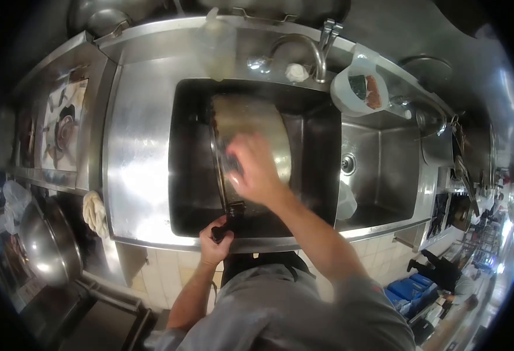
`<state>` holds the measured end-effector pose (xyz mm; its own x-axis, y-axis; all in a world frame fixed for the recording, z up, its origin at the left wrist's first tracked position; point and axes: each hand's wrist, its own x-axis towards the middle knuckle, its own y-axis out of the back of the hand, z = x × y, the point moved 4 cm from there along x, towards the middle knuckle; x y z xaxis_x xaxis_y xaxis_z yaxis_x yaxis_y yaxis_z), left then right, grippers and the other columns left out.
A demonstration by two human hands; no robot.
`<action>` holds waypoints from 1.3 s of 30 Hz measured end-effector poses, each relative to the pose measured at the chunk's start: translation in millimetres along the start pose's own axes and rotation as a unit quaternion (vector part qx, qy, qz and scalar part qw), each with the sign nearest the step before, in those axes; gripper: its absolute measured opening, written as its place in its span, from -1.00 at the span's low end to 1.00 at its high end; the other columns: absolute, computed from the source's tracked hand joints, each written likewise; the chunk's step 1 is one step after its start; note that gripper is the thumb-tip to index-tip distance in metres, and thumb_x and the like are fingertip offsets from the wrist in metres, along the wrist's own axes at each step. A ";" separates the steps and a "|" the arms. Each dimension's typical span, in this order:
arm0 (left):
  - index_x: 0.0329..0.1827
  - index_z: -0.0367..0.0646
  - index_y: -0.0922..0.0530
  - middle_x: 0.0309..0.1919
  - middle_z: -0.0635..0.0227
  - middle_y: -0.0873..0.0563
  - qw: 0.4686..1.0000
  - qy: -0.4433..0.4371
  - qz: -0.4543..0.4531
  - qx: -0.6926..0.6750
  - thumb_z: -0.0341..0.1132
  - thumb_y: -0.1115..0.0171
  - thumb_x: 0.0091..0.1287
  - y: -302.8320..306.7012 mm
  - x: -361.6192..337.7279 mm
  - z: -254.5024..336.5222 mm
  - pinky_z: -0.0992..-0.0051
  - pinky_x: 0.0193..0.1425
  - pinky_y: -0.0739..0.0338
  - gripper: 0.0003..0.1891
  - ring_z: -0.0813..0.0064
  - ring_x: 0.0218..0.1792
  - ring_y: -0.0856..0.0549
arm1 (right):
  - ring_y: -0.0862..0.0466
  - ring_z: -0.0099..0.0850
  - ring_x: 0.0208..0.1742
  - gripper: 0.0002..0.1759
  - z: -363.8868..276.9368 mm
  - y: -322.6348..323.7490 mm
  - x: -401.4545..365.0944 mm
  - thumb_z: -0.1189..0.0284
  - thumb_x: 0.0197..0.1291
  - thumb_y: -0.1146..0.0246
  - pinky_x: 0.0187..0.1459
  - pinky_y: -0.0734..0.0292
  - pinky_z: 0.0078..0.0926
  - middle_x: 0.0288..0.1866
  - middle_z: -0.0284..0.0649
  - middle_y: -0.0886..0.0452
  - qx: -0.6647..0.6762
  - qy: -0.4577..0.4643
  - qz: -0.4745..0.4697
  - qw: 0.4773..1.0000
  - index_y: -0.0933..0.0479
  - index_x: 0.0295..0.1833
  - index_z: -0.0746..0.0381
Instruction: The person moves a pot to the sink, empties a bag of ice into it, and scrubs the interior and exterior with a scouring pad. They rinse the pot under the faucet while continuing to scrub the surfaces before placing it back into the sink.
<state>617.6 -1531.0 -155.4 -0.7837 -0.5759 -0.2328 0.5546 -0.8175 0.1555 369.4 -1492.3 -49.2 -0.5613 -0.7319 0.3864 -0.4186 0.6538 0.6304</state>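
Pan [258,114] in dark basin [314,169]; bottle [216,50], faucet [319,61], white tub [342,88] beyond.

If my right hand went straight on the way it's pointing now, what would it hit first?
Your right hand points up and left over the pan, so it would probably meet the pan's left edge first. The hand is blurred, and its height over the metal is hard to judge.
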 end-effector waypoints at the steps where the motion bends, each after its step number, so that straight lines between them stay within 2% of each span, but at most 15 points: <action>1: -0.12 -0.36 -0.56 0.03 -0.02 -0.79 1.000 -0.004 0.000 0.002 -0.41 -0.42 0.11 -2.6 -2.8 -1.2 0.33 0.16 -0.63 -0.68 0.31 0.04 -0.77 | -0.54 0.04 0.21 -0.54 0.1 8.1 -18.9 0.44 -0.05 -0.32 0.43 -0.28 0.14 0.08 -0.04 -0.59 0.001 0.002 0.004 1.000 -0.49 0.05 0.19; 3: -0.10 -0.40 -0.64 0.08 -0.07 -0.77 0.998 0.065 -0.007 -0.023 -0.42 -0.46 0.08 -13.0 -9.5 -7.8 0.30 0.23 -0.61 -0.66 0.17 0.12 -0.76 | -0.53 0.06 0.24 -0.54 7.9 27.2 -47.3 0.45 -0.04 -0.32 0.48 -0.20 0.25 0.12 -0.03 -0.57 0.002 0.020 -0.004 1.000 -0.47 0.06 0.20; 6: -0.12 -0.41 -0.64 0.09 -0.07 -0.76 0.997 0.048 0.009 -0.057 -0.42 -0.46 0.08 -43.3 -12.9 3.5 0.28 0.21 -0.62 -0.67 0.17 0.13 -0.76 | -0.53 0.09 0.23 -0.54 49.5 44.7 -36.7 0.47 -0.01 -0.30 0.42 -0.30 0.17 0.14 0.01 -0.58 -0.034 0.027 0.014 0.999 -0.48 0.09 0.24; 8: -0.11 -0.43 -0.65 0.08 -0.06 -0.77 0.997 0.037 -0.013 -0.061 -0.44 -0.45 0.07 -51.0 -10.2 6.9 0.32 0.19 -0.62 -0.67 0.19 0.13 -0.76 | -0.54 0.13 0.22 -0.53 105.2 48.1 -8.8 0.48 0.02 -0.27 0.36 -0.39 0.05 0.14 0.05 -0.58 0.018 -0.160 0.064 0.985 -0.47 0.12 0.29; 10: -0.12 -0.43 -0.65 0.08 -0.06 -0.77 0.999 0.029 -0.027 0.016 -0.45 -0.43 0.07 -48.7 -12.7 5.7 0.35 0.17 -0.61 -0.68 0.20 0.11 -0.77 | -0.55 0.16 0.20 -0.51 101.9 53.1 -1.7 0.48 0.04 -0.24 0.28 -0.45 -0.06 0.13 0.09 -0.58 0.028 -0.213 0.042 0.976 -0.46 0.15 0.33; 12: -0.15 -0.43 -0.64 0.07 -0.07 -0.77 0.999 0.039 -0.033 -0.016 -0.45 -0.42 0.07 -52.6 -10.4 11.0 0.36 0.17 -0.61 -0.70 0.17 0.09 -0.78 | -0.52 0.12 0.29 -0.53 72.9 49.4 -34.3 0.48 0.04 -0.24 0.39 -0.38 0.06 0.18 0.08 -0.56 0.025 -0.131 0.071 0.988 -0.47 0.13 0.30; 14: -0.18 -0.43 -0.64 0.05 -0.09 -0.77 0.997 0.053 -0.032 -0.044 -0.44 -0.42 0.07 -50.7 -7.7 20.7 0.37 0.17 -0.60 -0.72 0.14 0.07 -0.78 | -0.40 0.07 0.49 -0.51 43.2 47.2 -76.2 0.48 0.01 -0.26 0.55 -0.01 0.43 0.29 0.05 -0.49 -0.018 -0.096 0.040 0.994 -0.43 0.13 0.23; 17: -0.27 -0.41 -0.60 0.03 -0.13 -0.77 0.998 0.037 -0.055 0.011 -0.43 -0.43 0.06 -51.9 -7.2 20.5 0.35 0.18 -0.60 -0.74 0.13 0.05 -0.79 | -0.44 0.11 0.42 -0.53 47.8 60.5 -84.8 0.50 0.03 -0.25 0.50 -0.20 0.25 0.27 0.05 -0.50 -0.060 -0.088 0.023 0.994 -0.44 0.13 0.25; 20: -0.27 -0.40 -0.58 0.01 -0.18 -0.76 1.000 -0.006 -0.008 0.002 -0.43 -0.44 0.05 -47.9 -11.0 -4.8 0.32 0.18 -0.61 -0.73 0.12 0.05 -0.79 | -0.58 0.14 0.17 -0.60 124.8 67.2 -22.2 0.53 0.15 -0.21 0.22 -0.50 -0.07 0.14 0.09 -0.58 -0.009 -0.161 0.053 0.986 -0.46 0.13 0.33; 22: -0.23 -0.39 -0.56 -0.01 -0.20 -0.76 0.999 0.015 -0.033 0.031 -0.44 -0.46 0.04 -43.8 -11.3 0.7 0.27 0.19 -0.62 -0.70 0.08 0.06 -0.79 | -0.59 0.15 0.15 -0.60 136.7 65.3 9.8 0.51 0.19 -0.21 0.20 -0.51 -0.03 0.11 0.12 -0.60 0.029 -0.242 -0.007 0.970 -0.45 0.16 0.36; 25: -0.21 -0.40 -0.57 -0.05 -0.20 -0.77 0.996 0.048 0.038 -0.067 -0.43 -0.48 0.03 -33.7 -23.7 -30.3 0.25 0.20 -0.62 -0.68 0.02 0.05 -0.79 | -0.57 0.16 0.23 -0.59 103.8 55.6 -9.1 0.53 0.17 -0.20 0.22 -0.50 -0.02 0.16 0.14 -0.59 0.038 -0.164 0.056 0.984 -0.43 0.16 0.34; 28: -0.23 -0.40 -0.58 -0.06 -0.19 -0.77 0.997 0.066 -0.013 -0.041 -0.41 -0.48 0.02 -36.9 -10.8 2.0 0.26 0.20 -0.63 -0.68 0.01 0.03 -0.80 | -0.58 0.14 0.22 -0.57 56.6 69.8 -48.0 0.54 0.12 -0.21 0.21 -0.51 -0.05 0.16 0.14 -0.60 -0.046 -0.071 0.054 0.995 -0.44 0.16 0.32; 31: -0.20 -0.41 -0.62 -0.07 -0.18 -0.78 0.998 -0.018 -0.030 0.056 -0.39 -0.46 0.02 -34.4 -7.2 7.9 0.30 0.18 -0.64 -0.67 0.05 0.01 -0.81 | -0.57 0.06 0.25 -0.58 68.0 69.8 -41.2 0.54 0.08 -0.24 0.26 -0.50 -0.08 0.17 0.07 -0.59 -0.059 -0.071 0.035 0.995 -0.46 0.12 0.29; 35: -0.14 -0.43 -0.64 -0.05 -0.16 -0.78 0.997 0.046 -0.025 0.053 -0.37 -0.45 0.03 -34.1 -7.8 7.8 0.30 0.17 -0.65 -0.64 0.04 0.01 -0.82 | -0.57 0.00 0.25 -0.57 96.7 42.6 35.4 0.55 0.02 -0.28 0.31 -0.46 -0.05 0.14 -0.01 -0.60 -0.017 -0.142 -0.023 0.989 -0.48 0.08 0.27; 39: -0.11 -0.45 -0.65 -0.04 -0.13 -0.79 0.997 0.058 -0.032 0.050 -0.35 -0.46 0.04 -35.6 -8.6 10.8 0.31 0.16 -0.65 -0.61 0.06 -0.01 -0.82 | -0.60 0.01 0.14 -0.63 26.4 5.0 35.5 0.51 0.00 -0.32 0.20 -0.51 -0.02 0.04 -0.01 -0.63 -0.052 -0.019 -0.029 0.998 -0.52 -0.01 0.27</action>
<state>601.7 -1497.1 -148.5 -0.7758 -0.5223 -0.3541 0.4692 -0.8527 0.2298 328.5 -1509.9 -50.1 -0.5659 -0.7590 0.3219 -0.3761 0.5851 0.7185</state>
